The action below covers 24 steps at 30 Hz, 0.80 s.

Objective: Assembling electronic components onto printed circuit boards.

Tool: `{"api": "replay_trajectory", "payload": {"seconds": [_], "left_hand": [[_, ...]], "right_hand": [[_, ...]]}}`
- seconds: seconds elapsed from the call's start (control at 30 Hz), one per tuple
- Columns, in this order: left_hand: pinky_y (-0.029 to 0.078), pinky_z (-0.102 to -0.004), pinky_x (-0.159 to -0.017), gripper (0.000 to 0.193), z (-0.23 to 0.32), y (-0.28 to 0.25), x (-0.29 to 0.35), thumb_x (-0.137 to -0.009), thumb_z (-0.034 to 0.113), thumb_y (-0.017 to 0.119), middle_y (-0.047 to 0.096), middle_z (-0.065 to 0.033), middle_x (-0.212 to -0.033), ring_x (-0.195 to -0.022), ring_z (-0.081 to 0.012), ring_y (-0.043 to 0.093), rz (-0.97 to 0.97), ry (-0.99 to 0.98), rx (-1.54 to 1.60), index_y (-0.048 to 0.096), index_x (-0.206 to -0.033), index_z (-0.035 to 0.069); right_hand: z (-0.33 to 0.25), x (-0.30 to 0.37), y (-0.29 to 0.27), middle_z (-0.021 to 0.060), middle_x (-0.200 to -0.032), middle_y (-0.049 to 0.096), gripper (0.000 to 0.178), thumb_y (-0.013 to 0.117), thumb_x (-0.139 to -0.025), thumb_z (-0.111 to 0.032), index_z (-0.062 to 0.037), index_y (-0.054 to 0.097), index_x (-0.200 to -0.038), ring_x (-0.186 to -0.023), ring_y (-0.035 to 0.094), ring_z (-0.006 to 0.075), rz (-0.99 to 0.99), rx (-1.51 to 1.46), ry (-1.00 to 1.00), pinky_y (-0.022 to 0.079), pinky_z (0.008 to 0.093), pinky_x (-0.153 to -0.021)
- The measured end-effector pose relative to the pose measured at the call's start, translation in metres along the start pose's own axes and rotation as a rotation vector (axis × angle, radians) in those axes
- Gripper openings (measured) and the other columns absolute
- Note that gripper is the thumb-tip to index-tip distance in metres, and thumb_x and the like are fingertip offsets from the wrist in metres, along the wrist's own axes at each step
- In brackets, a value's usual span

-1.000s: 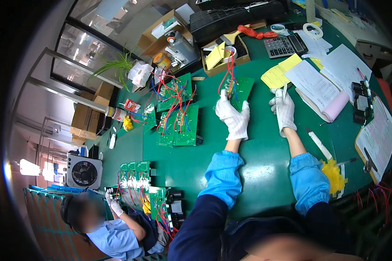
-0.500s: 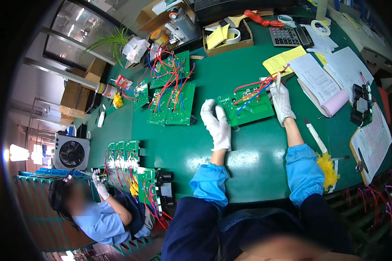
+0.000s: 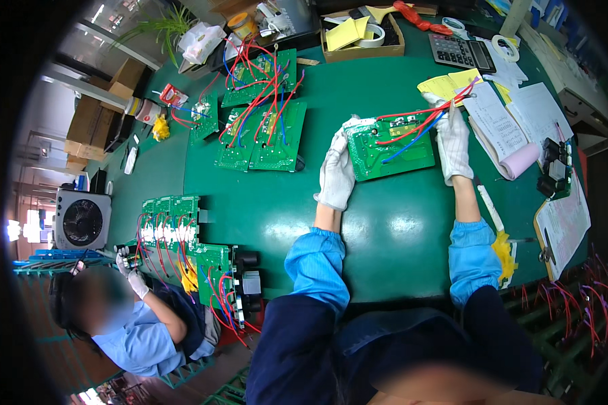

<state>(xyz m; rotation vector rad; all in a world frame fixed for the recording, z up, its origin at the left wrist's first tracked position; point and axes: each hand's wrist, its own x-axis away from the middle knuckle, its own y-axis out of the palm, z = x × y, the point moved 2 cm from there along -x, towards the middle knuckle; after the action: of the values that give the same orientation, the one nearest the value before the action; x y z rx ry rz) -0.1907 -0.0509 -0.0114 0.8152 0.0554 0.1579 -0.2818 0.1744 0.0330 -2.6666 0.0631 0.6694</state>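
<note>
A green circuit board [image 3: 405, 159] with red and blue wires [image 3: 412, 114] on its upper face is held over the green table in front of me. My left hand [image 3: 336, 174], in a white glove, grips the board's left edge, the thumb near its upper left corner. My right hand [image 3: 454, 147], also gloved, is beside the board's right edge. Its fingers are closed on the wires, whose free ends stick out past the fingertips to the upper right. The exact finger hold there is partly hidden.
Several wired boards [image 3: 277, 138] lie to the left, more [image 3: 171, 223] nearer a seated co-worker [image 3: 145, 331]. Right are papers [image 3: 493, 121], a clipboard [image 3: 562, 233], a white-handled tool [image 3: 490, 208] and a calculator [image 3: 456, 50]. A cardboard box [image 3: 365, 55] stands at the back.
My left hand, apart from the board before, has taken hold of its left edge. The board has turned slightly, and the right hand with the wires has shifted relative to it.
</note>
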Motion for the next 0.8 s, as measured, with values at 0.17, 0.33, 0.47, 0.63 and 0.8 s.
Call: {"api": "replay_trajectory", "payload": {"seconds": [0.17,0.33,0.47,0.63,0.8], "left_hand": [[0.030,-0.0316,-0.114,0.049,0.009,0.010,0.002,-0.104,0.034,0.042,0.046,-0.0093,-0.146,-0.135,-0.0179,0.041,-0.135,0.026,-0.098,0.046,-0.141,0.002],[0.032,-0.0313,-0.112,0.051,0.006,0.015,0.004,-0.104,0.038,0.042,0.052,-0.0094,-0.137,-0.129,-0.0179,0.046,-0.242,0.153,-0.251,0.048,-0.139,0.001],[0.036,-0.0303,-0.109,0.051,0.010,0.017,-0.001,-0.103,0.039,0.043,0.057,-0.0098,-0.132,-0.124,-0.0174,0.052,-0.177,0.119,-0.360,0.052,-0.135,0.000],[0.046,-0.0309,-0.101,0.060,0.011,0.020,-0.002,-0.098,0.051,0.051,0.064,-0.0102,-0.123,-0.114,-0.0171,0.060,-0.264,0.064,-0.492,0.057,-0.129,0.001],[0.046,-0.0312,-0.100,0.058,0.014,0.024,0.007,-0.100,0.049,0.048,0.062,-0.0117,-0.127,-0.116,-0.0183,0.059,-0.318,0.079,-0.474,0.057,-0.131,0.000]], "right_hand": [[-0.058,0.008,-0.004,0.0025,-0.110,0.068,0.054,0.045,-0.101,-0.044,-0.0032,0.051,-0.136,-0.066,0.044,0.0023,-0.139,-0.326,0.198,0.037,0.0191,-0.055],[-0.055,0.041,-0.007,0.0076,-0.110,0.069,0.048,0.041,-0.103,-0.041,-0.0024,0.059,-0.125,-0.075,0.053,0.0037,-0.222,-0.367,0.182,0.041,0.0188,-0.061],[-0.089,0.059,0.002,0.0053,-0.118,0.066,0.023,0.056,-0.098,-0.022,-0.0089,0.064,-0.114,-0.097,0.064,0.0194,-0.412,-0.456,-0.221,0.051,0.0359,-0.085],[-0.122,0.103,0.010,0.0052,-0.120,0.065,0.036,0.062,-0.082,-0.020,-0.0147,0.067,-0.117,-0.099,0.063,0.0271,-0.466,0.493,-0.641,0.049,0.0398,-0.077],[-0.092,0.152,0.025,0.0003,-0.136,0.057,0.049,0.068,-0.078,-0.022,-0.0203,0.063,-0.126,-0.117,0.056,0.0302,-0.534,0.536,-0.686,0.049,0.0413,-0.082]]}}
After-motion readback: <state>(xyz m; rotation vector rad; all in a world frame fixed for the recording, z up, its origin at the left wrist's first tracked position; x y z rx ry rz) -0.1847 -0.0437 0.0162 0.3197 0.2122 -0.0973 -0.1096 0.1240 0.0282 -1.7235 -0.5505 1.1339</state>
